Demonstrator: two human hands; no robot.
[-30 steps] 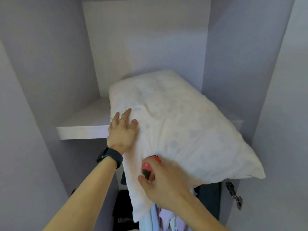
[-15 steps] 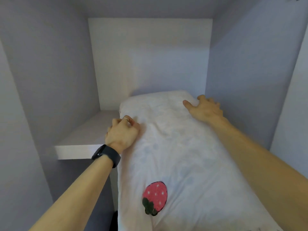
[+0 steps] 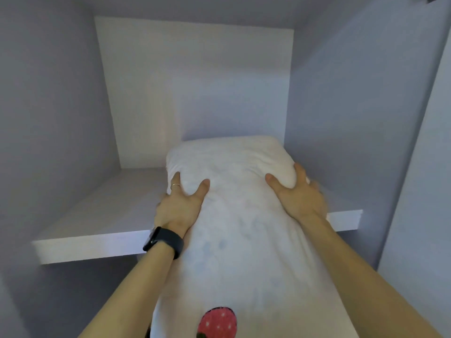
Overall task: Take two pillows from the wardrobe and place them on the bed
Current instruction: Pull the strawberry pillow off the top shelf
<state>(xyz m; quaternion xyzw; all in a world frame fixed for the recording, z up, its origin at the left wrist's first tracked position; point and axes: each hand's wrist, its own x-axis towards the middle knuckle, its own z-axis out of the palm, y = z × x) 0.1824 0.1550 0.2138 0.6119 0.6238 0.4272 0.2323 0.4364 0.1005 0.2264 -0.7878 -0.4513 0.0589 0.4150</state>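
A white pillow (image 3: 239, 215) with a red strawberry print (image 3: 217, 323) near its front end lies lengthwise on the wardrobe shelf (image 3: 102, 215) and hangs out over the shelf's front edge toward me. My left hand (image 3: 181, 201), with a ring and a black wristband, grips the pillow's left side. My right hand (image 3: 296, 193) grips its right side near the far end. Both thumbs press into the top of the fabric. Only this one pillow is in sight.
The wardrobe compartment is pale grey, with a back wall (image 3: 195, 93), a left wall (image 3: 48, 106) and a right wall (image 3: 346, 106) close to the pillow. The shelf's front edge (image 3: 85, 250) runs across at wrist height.
My right hand has moved from the pillow's far right corner to grip its right side. My left hand has opened its fingers and taken hold of the left side. The view has drawn closer.
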